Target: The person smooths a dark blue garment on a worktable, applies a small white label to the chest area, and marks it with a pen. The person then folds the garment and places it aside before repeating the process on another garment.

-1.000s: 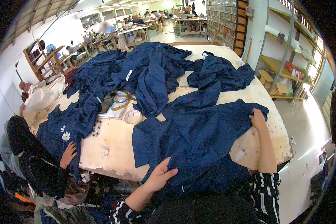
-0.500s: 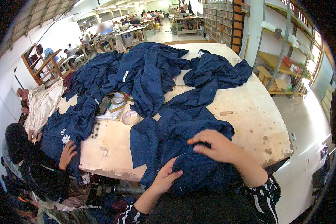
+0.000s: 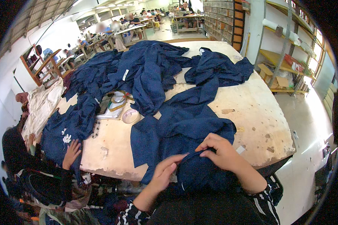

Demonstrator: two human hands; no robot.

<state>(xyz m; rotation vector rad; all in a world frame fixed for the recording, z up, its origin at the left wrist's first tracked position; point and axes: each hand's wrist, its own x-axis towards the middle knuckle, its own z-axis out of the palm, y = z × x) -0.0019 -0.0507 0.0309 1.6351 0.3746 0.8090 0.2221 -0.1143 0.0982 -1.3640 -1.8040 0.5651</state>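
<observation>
My left hand (image 3: 165,172) is closed on the folded edge of a dark navy fabric piece (image 3: 208,174) at the table's near side. My right hand (image 3: 218,153) pinches that same edge to the right of it, with a small orange spot or object at its fingertips that is too small to make out. The navy cloth spreads away from me over the worn pale table (image 3: 257,116) toward more crumpled navy fabric (image 3: 146,75). A masking tape roll (image 3: 131,116), a yellow tape measure (image 3: 121,98) and white sheets (image 3: 109,113) lie left of it.
At left a co-worker's hand (image 3: 71,153) rests on navy fabric with white flowers (image 3: 67,138). Cream cloth (image 3: 39,107) lies beyond. At right stand metal shelves (image 3: 279,67) with boxes and rolls. Behind, several people sit at sewing tables (image 3: 135,26) beside a drawer cabinet (image 3: 221,24).
My right hand has moved left from the fabric's far right corner down to the folded edge near my left hand. That corner has drawn inward. The co-worker at left has shifted.
</observation>
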